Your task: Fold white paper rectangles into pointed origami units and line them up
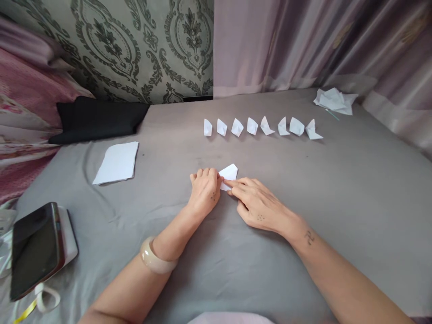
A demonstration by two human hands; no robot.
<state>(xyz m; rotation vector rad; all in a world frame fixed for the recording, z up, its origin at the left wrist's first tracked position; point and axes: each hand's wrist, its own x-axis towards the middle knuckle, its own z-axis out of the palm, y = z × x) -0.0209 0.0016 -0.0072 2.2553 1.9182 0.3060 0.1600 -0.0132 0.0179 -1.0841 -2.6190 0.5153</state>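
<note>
A small folded piece of white paper (230, 172) lies on the grey cloth between my hands. My left hand (205, 189) is closed at the paper's left edge, its thumb and finger pinching there. With its index finger stretched over the lower part of the paper, my right hand (258, 202) presses the sheet down; its other fingers are partly curled. The paper's near edge is partly hidden by the fingers. Beyond them stands a row of several small folded white paper shapes (252, 126).
To the left lies a stack of white paper sheets (118, 162), with a folded black cloth (101, 119) behind it. A phone (37, 247) rests on a white object at the near left. Crumpled white papers (335, 100) sit at the far right beside a thin greenish stick (332, 114).
</note>
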